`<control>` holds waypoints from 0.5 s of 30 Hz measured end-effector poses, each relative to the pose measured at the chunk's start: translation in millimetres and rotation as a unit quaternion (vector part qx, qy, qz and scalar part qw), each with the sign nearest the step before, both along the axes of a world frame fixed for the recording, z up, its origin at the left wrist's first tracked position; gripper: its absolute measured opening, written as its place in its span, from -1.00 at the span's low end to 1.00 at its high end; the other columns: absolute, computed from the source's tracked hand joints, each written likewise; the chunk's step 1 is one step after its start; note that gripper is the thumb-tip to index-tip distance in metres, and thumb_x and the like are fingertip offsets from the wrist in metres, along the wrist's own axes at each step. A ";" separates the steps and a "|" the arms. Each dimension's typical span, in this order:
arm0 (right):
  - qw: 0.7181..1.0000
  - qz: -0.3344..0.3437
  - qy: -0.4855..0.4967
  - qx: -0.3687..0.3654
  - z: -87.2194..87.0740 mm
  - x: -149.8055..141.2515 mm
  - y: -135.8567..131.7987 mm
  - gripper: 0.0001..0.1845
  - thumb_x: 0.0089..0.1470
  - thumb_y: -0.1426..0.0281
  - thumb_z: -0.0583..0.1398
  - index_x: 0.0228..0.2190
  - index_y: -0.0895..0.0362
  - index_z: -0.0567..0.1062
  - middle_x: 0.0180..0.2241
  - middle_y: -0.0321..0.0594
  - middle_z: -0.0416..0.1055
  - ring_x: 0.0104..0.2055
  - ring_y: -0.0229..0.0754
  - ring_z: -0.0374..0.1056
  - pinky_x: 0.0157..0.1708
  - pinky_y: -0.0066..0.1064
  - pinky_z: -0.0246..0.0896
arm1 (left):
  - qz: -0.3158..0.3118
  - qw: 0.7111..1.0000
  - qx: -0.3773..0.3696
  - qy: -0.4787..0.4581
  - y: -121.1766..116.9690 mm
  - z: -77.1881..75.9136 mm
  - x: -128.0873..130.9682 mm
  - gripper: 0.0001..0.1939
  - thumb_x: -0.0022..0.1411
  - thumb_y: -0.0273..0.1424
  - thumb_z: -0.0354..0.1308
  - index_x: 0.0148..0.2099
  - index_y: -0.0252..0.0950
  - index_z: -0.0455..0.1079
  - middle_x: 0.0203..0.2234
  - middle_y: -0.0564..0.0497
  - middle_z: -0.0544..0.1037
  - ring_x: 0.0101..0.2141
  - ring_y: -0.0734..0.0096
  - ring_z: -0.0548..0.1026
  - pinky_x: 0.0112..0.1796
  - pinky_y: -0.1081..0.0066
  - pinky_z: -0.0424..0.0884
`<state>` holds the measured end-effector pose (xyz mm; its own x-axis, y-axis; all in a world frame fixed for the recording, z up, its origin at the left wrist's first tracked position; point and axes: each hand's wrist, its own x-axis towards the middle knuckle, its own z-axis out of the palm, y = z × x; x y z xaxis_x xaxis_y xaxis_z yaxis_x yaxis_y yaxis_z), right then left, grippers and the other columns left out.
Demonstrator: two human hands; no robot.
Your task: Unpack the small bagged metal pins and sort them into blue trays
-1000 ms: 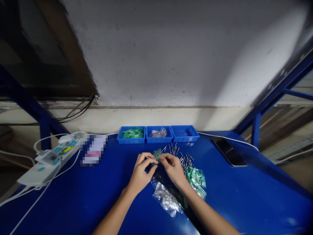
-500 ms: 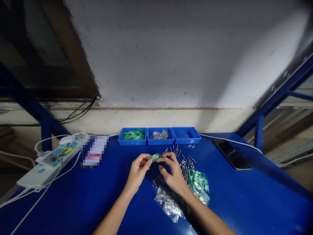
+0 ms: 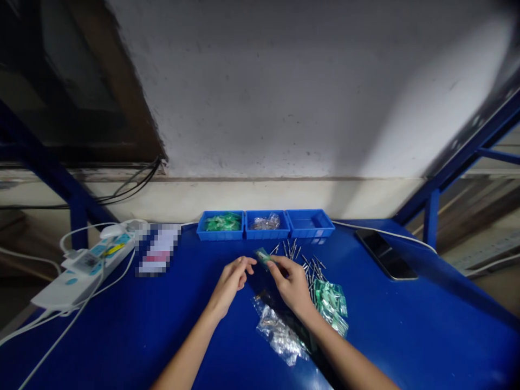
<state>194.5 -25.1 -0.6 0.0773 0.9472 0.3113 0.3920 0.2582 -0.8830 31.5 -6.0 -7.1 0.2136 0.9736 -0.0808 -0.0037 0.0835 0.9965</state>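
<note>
Above the middle of the blue table, my right hand (image 3: 293,285) pinches a small green plastic packet (image 3: 263,256) between thumb and fingers, its free end pointing up and left. My left hand (image 3: 231,284) is just left of the packet, apart from it; its index finger points toward it and the other fingers are loosely bent, with nothing visible in them. Beside my right hand lie thin metal rods (image 3: 311,271) in a loose heap and a pile of green packets (image 3: 331,303). Clear plastic packets (image 3: 280,333) lie between my forearms, partly shaded.
Three blue bins stand along the back: the left bin (image 3: 220,235) holds green packets, the middle bin (image 3: 267,234) clear ones, the right bin (image 3: 311,233) nothing visible. A phone (image 3: 385,254) lies at right. At left are a power strip (image 3: 81,271) with cables and a blurred paper (image 3: 158,252).
My left hand has let go of the green packet and drawn slightly left. My right hand now holds it alone, tilted more upright.
</note>
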 end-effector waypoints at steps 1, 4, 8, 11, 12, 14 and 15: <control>1.000 0.007 -0.020 0.015 0.3 0.2 -0.8 -0.72 0.11 0.29 0.10 -0.27 0.14 0.55 -0.47 -0.21 0.42 -0.51 -0.25 0.24 -0.49 -0.43 0.13 | -0.002 0.999 -0.032 -0.030 1.1 -0.7 -0.3 -0.47 0.20 0.01 -0.10 -0.22 -0.36 0.41 -0.48 0.04 0.34 -0.64 0.63 0.13 -0.61 0.53 0.01; 0.995 0.051 -0.059 0.058 0.3 -0.5 -3.4 -0.69 0.07 0.46 0.06 -0.20 0.09 0.54 -0.45 -0.22 0.34 -0.44 -0.23 0.27 -0.42 -0.42 0.19 | 0.002 0.995 -0.064 -0.080 3.1 -4.2 -0.3 -0.53 0.14 -0.02 0.03 -0.29 -0.37 0.40 -0.52 0.05 0.38 -0.63 0.62 0.19 -0.58 0.52 0.09; 0.994 0.077 -0.061 0.058 -0.2 -2.0 -4.0 -0.53 -0.09 0.64 0.02 -0.19 0.07 0.51 -0.30 -0.19 0.29 -0.28 -0.21 0.28 -0.24 -0.38 0.22 | 0.045 0.998 0.026 -0.023 4.3 -8.2 -0.7 -0.69 0.06 -0.21 0.21 -0.22 -0.33 0.41 -0.51 0.07 0.42 -0.52 0.53 0.32 -0.45 0.50 0.24; 0.998 0.054 -0.043 0.016 0.7 -3.0 -2.1 -0.64 -0.07 0.58 0.08 -0.24 0.08 0.52 -0.22 -0.15 0.24 -0.15 -0.15 0.26 -0.19 -0.35 0.22 | 0.077 0.986 0.131 0.070 4.2 -8.8 -1.3 -0.78 0.14 -0.25 0.14 -0.25 -0.31 0.41 -0.44 0.02 0.46 -0.44 0.45 0.39 -0.38 0.47 0.30; 0.999 0.046 -0.027 -0.004 1.1 -3.5 -1.4 -0.73 -0.03 0.51 0.11 -0.28 0.10 0.53 -0.21 -0.14 0.23 -0.14 -0.14 0.26 -0.22 -0.35 0.24 | 0.082 0.977 0.172 0.095 3.7 -8.4 -1.5 -0.81 0.17 -0.28 0.12 -0.26 -0.30 0.41 -0.40 0.00 0.46 -0.39 0.43 0.41 -0.34 0.46 0.32; 0.998 0.029 0.017 -0.046 1.2 -5.0 -0.1 -0.81 0.04 0.33 0.13 -0.39 0.13 0.53 -0.20 -0.12 0.22 -0.15 -0.13 0.27 -0.29 -0.37 0.25 | 0.083 0.953 0.255 0.137 2.0 -6.7 -1.6 -0.86 0.20 -0.34 0.08 -0.29 -0.29 0.41 -0.32 -0.03 0.45 -0.29 0.38 0.44 -0.25 0.42 0.34; 0.997 0.020 0.040 -0.065 0.8 -5.9 0.3 -0.74 0.07 0.25 0.12 -0.45 0.13 0.52 -0.21 -0.12 0.23 -0.16 -0.13 0.28 -0.31 -0.38 0.25 | 0.077 0.941 0.292 0.155 0.8 -5.5 -1.5 -0.87 0.21 -0.37 0.07 -0.30 -0.28 0.41 -0.29 -0.04 0.44 -0.25 0.37 0.44 -0.21 0.40 0.35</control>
